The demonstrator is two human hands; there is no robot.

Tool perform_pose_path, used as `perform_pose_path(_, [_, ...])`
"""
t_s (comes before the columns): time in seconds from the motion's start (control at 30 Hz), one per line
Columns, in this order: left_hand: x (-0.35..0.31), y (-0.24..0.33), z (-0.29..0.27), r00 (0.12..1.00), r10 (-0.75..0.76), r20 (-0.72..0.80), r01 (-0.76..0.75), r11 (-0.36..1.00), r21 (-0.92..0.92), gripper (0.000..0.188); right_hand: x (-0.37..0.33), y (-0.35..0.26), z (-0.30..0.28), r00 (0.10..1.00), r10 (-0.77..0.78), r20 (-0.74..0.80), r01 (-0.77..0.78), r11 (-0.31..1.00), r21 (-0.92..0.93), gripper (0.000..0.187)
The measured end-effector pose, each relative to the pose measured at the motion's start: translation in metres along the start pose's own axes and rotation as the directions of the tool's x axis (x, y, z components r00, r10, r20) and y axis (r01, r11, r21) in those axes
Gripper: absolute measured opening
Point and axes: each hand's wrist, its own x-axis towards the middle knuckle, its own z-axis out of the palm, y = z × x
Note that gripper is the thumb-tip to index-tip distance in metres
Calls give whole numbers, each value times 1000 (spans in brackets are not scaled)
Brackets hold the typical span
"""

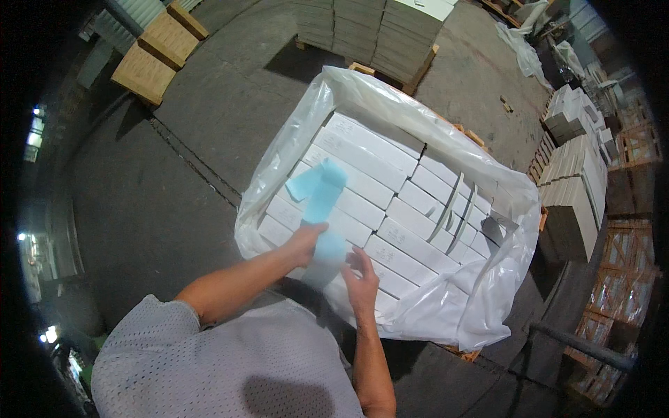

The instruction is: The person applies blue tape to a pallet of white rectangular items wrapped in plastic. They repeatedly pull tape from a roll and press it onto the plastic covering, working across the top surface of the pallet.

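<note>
- Head view: my left hand (304,244) grips a pale blue, thin flexible strip (324,195), its far end folded over white rectangular boxes (361,182).
- My right hand (361,279), fingers curled, sits at the strip's near edge — cannot tell if pinching.
- Step, I judge: handling the strip; next move calls for two-handed control.
- Edges: translucent plastic liner (286,164) rings the boxes; thin grey curved bands (451,204) at right. More room left, over grey concrete floor (174,223).

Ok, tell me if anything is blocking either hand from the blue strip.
Nothing visible is. The left hand already grips the blue strip. The right hand is at its right edge with nothing in between, though whether the fingertips touch it is unclear. The white boxes lie below, out of the way.
</note>
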Motion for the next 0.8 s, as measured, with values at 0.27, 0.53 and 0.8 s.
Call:
perform_pose_path(0.27, [10,-3,-5,998,45,50,-44,999,-9,34,0,2,12,996,-43,-80,35,994,-101,37])
perform_pose_path(0.53, [7,-12,-10,995,-22,99,-33,851,524,29,4,5,9,996,-18,-86,9,994,-106,31])
perform_pose_path(0.8, [-5,-15,2,999,27,-27,-17,953,304,24,10,5,16,911,-387,-146,277,833,-478,14])
